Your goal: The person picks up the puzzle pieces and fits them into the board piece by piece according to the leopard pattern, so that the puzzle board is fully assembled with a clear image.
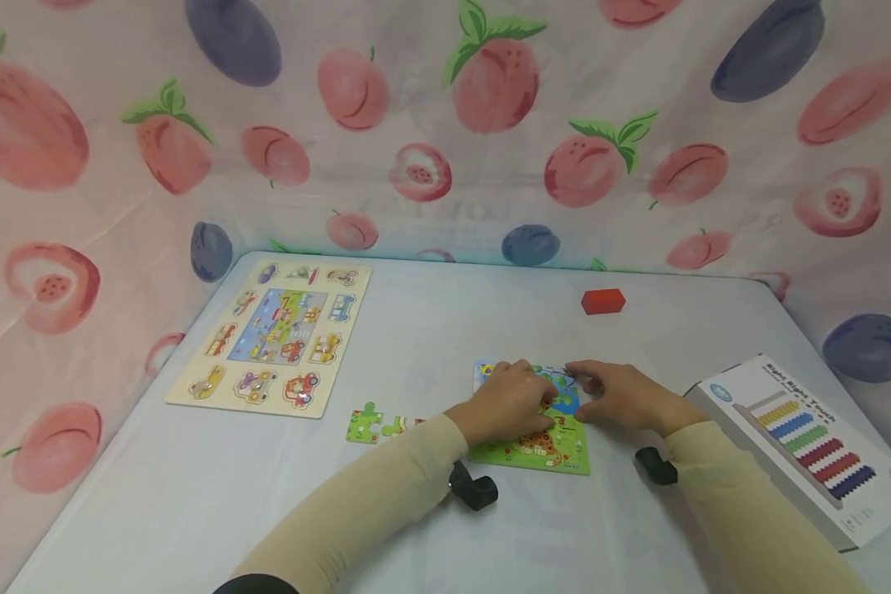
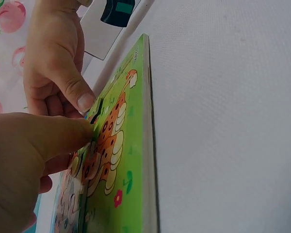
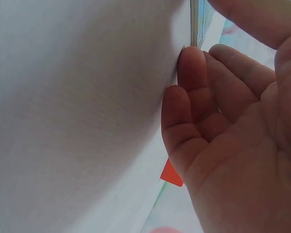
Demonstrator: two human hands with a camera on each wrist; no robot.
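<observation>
A jigsaw puzzle (image 1: pixel 575 459) in a flat board lies before me, green below with an orange spotted animal, blue above. My left hand (image 1: pixel 511 403) is over its middle, thumb and fingers pinching a small puzzle piece (image 2: pixel 95 112) at the board's surface; the fingers partly hide it. At the right edge, my right hand (image 1: pixel 627 398) holds the board, thumb over the top and curled fingers (image 3: pixel 191 73) against the side. Left of the board lie loose puzzle pieces (image 1: pixel 363 423), partly covered by the left sleeve.
A wooden peg puzzle (image 1: pixel 186 394) with vehicle pictures lies at the far left. A red block (image 1: pixel 603 302) stands toward the back. On the right is a white box (image 1: pixel 761 396) with coloured strips pictured on it. A fruit-patterned curtain (image 1: pixel 475 206) borders the white table (image 1: pixel 445 313).
</observation>
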